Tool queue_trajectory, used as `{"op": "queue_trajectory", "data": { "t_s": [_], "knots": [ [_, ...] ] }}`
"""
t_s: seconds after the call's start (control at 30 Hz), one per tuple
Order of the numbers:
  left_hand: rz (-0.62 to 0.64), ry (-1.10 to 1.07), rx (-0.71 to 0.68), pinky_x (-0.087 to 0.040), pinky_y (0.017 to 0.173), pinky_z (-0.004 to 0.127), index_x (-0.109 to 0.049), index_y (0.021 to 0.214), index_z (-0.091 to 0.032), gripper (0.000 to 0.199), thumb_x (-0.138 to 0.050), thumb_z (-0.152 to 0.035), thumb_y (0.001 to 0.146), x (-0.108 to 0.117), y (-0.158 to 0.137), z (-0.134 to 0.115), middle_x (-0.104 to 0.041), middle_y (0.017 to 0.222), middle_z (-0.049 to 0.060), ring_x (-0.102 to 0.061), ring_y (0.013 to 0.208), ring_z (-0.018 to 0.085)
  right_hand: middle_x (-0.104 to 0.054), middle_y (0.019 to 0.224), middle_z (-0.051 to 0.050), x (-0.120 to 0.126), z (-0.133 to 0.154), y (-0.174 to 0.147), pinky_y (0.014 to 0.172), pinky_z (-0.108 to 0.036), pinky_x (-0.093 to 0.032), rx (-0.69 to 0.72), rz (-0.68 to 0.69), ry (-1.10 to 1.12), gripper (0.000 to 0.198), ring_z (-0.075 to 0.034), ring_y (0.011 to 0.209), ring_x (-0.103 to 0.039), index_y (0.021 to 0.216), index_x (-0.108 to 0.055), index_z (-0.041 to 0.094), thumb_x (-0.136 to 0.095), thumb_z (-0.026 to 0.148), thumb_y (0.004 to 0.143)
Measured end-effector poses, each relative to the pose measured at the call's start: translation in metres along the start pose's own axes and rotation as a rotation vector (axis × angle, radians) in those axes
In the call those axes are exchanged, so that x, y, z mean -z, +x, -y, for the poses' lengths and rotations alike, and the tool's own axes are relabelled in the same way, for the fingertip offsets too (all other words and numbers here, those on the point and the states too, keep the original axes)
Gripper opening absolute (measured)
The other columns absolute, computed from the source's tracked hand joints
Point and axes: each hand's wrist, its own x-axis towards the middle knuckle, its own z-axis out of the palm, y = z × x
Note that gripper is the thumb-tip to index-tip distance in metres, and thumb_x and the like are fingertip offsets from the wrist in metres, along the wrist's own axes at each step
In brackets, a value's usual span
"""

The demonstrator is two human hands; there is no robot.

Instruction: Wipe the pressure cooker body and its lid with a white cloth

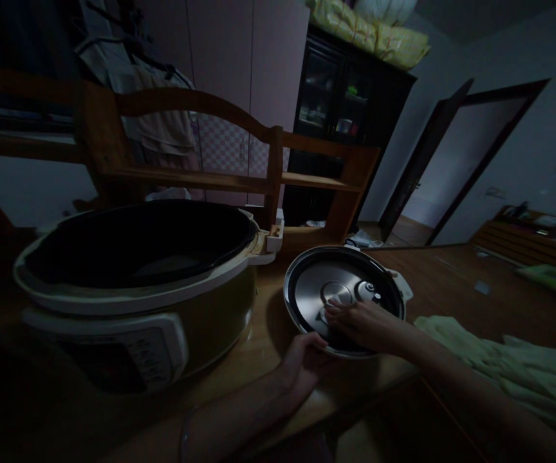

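A round rice cooker lid [314,296] lies tilted with its shiny metal inner side up on the wooden desk. My left hand [302,366] is closed on the lid's near edge, thumb over the rim and fingers mostly hidden beneath. Pressed to the metal face is my right hand [355,321], its fingers on a small white wad [332,308], a tissue or cloth. Left of the lid stands the large greenish cooker body [220,321], uncovered, with a dark inside and a control panel [138,360] on its front.
A pale green cloth [504,360] lies crumpled on the right. Behind the cooker rises a wooden shelf frame [201,177]. Farther back are a pink wardrobe [224,71], a black cabinet [326,109] and an open door [423,161]. The room is dim.
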Motion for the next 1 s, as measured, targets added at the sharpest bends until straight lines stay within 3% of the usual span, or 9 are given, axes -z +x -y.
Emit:
{"op": "queue_trajectory", "data": {
  "t_s": [0.2, 0.37, 0.5, 0.67, 1.0],
  "knots": [
    [0.041, 0.02, -0.012, -0.048, 0.097, 0.038, -0.064, 0.079, -0.011, 0.011, -0.058, -0.011, 0.069, 0.005, 0.004, 0.003, -0.069, 0.081, 0.008, -0.064, 0.079, 0.017, -0.066, 0.127, -0.008, -0.006, -0.006, -0.019, 0.095, -0.037, -0.053, 0.071, 0.026, -0.08, 0.032, -0.024, 0.118, -0.062, 0.123, -0.065, 0.024, -0.044, 0.02, 0.099],
    [0.02, 0.039, 0.013, -0.048, 0.099, 0.039, -0.064, 0.087, -0.011, 0.018, -0.057, -0.01, 0.071, 0.002, 0.003, 0.001, -0.07, 0.085, 0.006, -0.065, 0.081, 0.017, -0.061, 0.135, -0.011, -0.018, -0.017, -0.036, 0.109, -0.044, -0.044, 0.126, 0.004, -0.204, 0.037, -0.026, 0.129, -0.053, 0.128, -0.062, 0.02, -0.046, 0.014, 0.096],
    [-0.011, 0.054, 0.013, -0.049, 0.098, 0.039, -0.063, 0.082, -0.012, 0.014, -0.056, -0.009, 0.069, -0.002, 0.002, 0.0, -0.07, 0.083, 0.007, -0.066, 0.079, 0.018, -0.06, 0.136, -0.015, -0.031, -0.032, -0.046, 0.112, -0.049, -0.04, 0.06, -0.043, -0.307, 0.038, -0.028, 0.131, -0.052, 0.129, -0.061, 0.015, -0.045, 0.012, 0.095],
    [-0.007, 0.089, 0.016, -0.05, 0.096, 0.037, -0.065, 0.078, -0.01, 0.013, -0.056, -0.009, 0.07, -0.004, 0.001, 0.001, -0.07, 0.082, 0.008, -0.065, 0.078, 0.017, -0.05, 0.145, -0.02, -0.045, -0.044, -0.051, 0.115, -0.059, -0.029, -0.102, -0.108, -0.354, 0.049, -0.032, 0.141, -0.038, 0.143, -0.047, 0.012, -0.048, 0.031, 0.098],
    [0.001, 0.102, -0.021, -0.05, 0.098, 0.037, -0.065, 0.072, -0.012, 0.007, -0.059, -0.01, 0.068, -0.001, 0.002, 0.005, -0.069, 0.076, 0.005, -0.065, 0.081, 0.018, -0.026, 0.156, -0.026, -0.055, -0.058, -0.035, 0.118, -0.052, -0.027, -0.303, -0.019, -0.33, 0.094, -0.037, 0.147, -0.019, 0.151, -0.029, -0.002, -0.035, 0.071, 0.092]
  ]
}}
